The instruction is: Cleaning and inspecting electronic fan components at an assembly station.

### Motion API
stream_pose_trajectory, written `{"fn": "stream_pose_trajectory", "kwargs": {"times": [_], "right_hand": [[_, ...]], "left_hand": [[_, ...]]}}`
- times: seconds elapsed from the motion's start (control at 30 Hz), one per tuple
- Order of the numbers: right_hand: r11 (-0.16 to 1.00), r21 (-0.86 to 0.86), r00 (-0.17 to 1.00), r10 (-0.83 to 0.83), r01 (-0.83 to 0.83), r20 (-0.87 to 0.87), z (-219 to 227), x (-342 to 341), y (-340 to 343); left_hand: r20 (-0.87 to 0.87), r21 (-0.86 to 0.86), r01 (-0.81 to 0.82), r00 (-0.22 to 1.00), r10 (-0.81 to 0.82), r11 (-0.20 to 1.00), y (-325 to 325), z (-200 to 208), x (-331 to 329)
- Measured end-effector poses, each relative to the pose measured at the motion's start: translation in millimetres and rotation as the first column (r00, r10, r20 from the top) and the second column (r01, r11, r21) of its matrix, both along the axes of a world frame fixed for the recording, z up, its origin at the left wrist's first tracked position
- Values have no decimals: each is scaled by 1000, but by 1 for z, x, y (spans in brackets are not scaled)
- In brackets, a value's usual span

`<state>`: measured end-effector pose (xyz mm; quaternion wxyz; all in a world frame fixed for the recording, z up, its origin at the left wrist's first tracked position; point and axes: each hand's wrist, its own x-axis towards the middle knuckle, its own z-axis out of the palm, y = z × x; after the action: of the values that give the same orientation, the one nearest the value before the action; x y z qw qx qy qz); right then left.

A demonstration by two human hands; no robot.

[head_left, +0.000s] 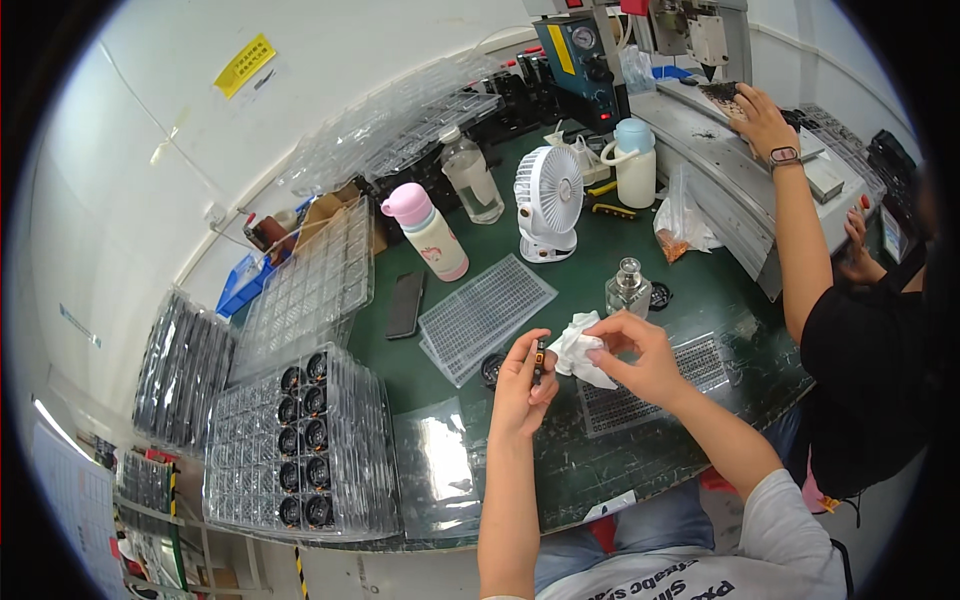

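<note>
Between the thumb and fingers of my left hand (523, 385) is a small black part with an orange mark (540, 358), held upright above the bench. My right hand (645, 358) pinches a crumpled white tissue (577, 350) just to the right of it; the two do not clearly touch. Behind the tissue stands a clear glass bottle (628, 290) with a metal-looking top. A round black part (492, 369) lies beside my left hand, and another black part (661, 295) lies by the bottle. Under my right forearm rests a sheet with rows of small dark pieces (690, 375).
Clear trays holding round black parts (303, 440) are stacked at the left. Beyond my hands stand a white fan (550, 200), a pink-capped bottle (425, 230) and a phone (405, 305). At the right, a co-worker's arm (800, 220) reaches over a grey machine (720, 180).
</note>
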<state>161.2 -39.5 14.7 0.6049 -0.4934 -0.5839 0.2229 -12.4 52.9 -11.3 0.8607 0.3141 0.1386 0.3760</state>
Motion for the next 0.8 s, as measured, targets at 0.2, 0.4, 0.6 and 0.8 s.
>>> {"fn": "stream_pose_trajectory", "kwargs": {"times": [0.2,0.4,0.6,0.8], "right_hand": [[867,476,891,-325,147,316,-8,-4,0],[900,403,778,-370,165,507,-8,-6,6],[974,-35,721,-141,223,678,-33,-9,8],[968,-182,880,-69,173,470,-45,1,18]], "left_hand": [[-92,39,-26,995,30,999,2,9,-4],[-398,367,-555,631,666,746,19,11,-35],[-398,716,-371,480,782,592,40,-19,-48],[-514,831,-69,286,809,552,44,-26,-49]]}}
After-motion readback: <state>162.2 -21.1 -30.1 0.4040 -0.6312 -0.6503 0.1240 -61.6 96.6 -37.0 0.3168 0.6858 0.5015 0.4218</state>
